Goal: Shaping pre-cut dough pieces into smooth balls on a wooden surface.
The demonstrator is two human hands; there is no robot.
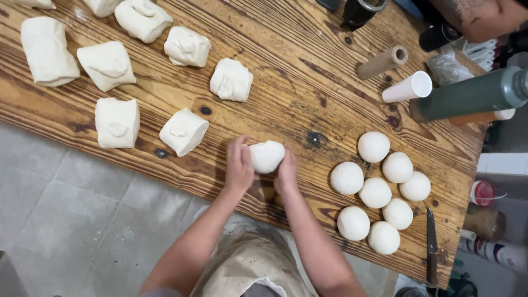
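Observation:
A white dough piece [268, 155] rests on the wooden table [308, 88] near its front edge. My left hand [238, 165] cups its left side and my right hand [286, 171] cups its right side, both pressed against it. Several smooth round dough balls [375, 192] lie grouped to the right of my hands. Several rough square dough chunks [183, 131] are spread over the left half of the table.
A knife [432, 242] lies near the right front corner. At the back right stand a green bottle [467, 99], a white cup [408, 87] on its side and a cardboard tube [383, 61]. Another person's arm [484, 16] shows at top right. Grey tiled floor lies below.

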